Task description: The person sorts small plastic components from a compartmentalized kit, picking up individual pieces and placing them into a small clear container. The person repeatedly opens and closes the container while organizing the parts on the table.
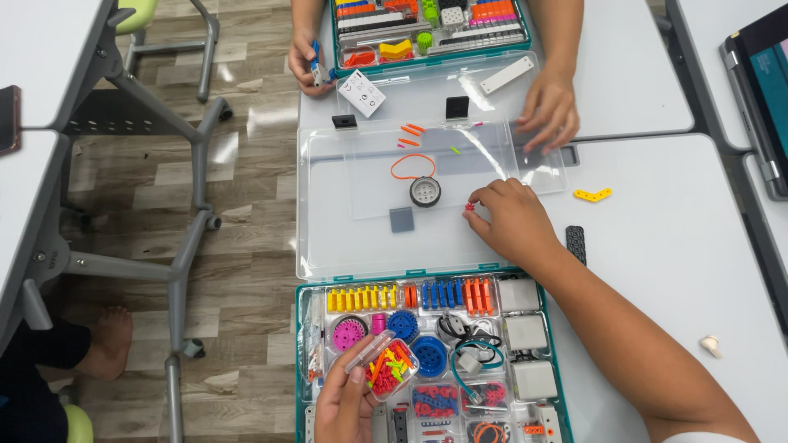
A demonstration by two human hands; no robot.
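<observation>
One head-worn view looks steeply down, close over the white table (657,246); wearer at six o'clock; another person's kit at twelve.

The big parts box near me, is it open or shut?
Open. The parts box has its clear lid flat on the table, and the left hand reaches inside.

My left hand (345,402) grips a small clear box (386,365) of coloured pins over the parts tray (558,385) at six o'clock. My right hand (513,221) pinches a red pin (470,207) on the open clear lid (328,238), centre. A grey wheel (425,191) and orange band (410,166) lie at nine o'clock of it. At twelve o'clock, another person's hands (548,111) rest by a second tray (336,41).
</observation>
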